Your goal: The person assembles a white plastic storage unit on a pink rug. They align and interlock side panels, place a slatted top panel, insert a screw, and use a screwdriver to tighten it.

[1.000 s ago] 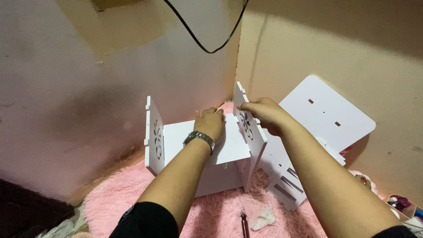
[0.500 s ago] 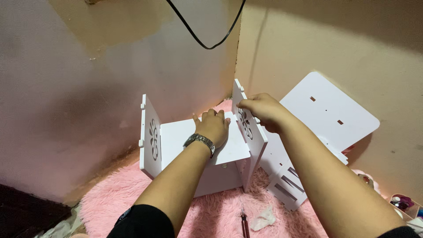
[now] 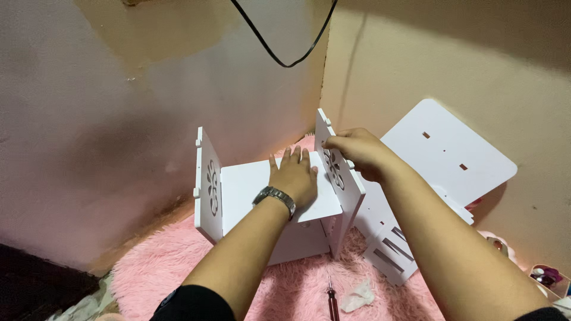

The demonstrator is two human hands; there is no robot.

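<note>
A small white shelf unit stands on a fluffy pink rug [image 3: 148, 273] in a room corner. Its flat shelf board [image 3: 244, 184] lies between two upright side panels with flower cut-outs. My left hand [image 3: 294, 175], with a metal watch on the wrist, presses flat on the shelf board near the right side panel [image 3: 340, 172]. My right hand [image 3: 357, 151] grips the top edge of that right side panel. The left side panel [image 3: 208, 187] stands untouched.
A large white board with slots [image 3: 452, 151] leans against the right wall. More white slotted parts [image 3: 392, 249] lie beside it. A screwdriver [image 3: 332, 297] and a crumpled white scrap [image 3: 358, 296] rest on the rug. A black cable [image 3: 285, 53] hangs overhead.
The view shifted slightly. My left hand has spread flatter on the shelf board, and my right hand has stayed on the right side panel's top.
</note>
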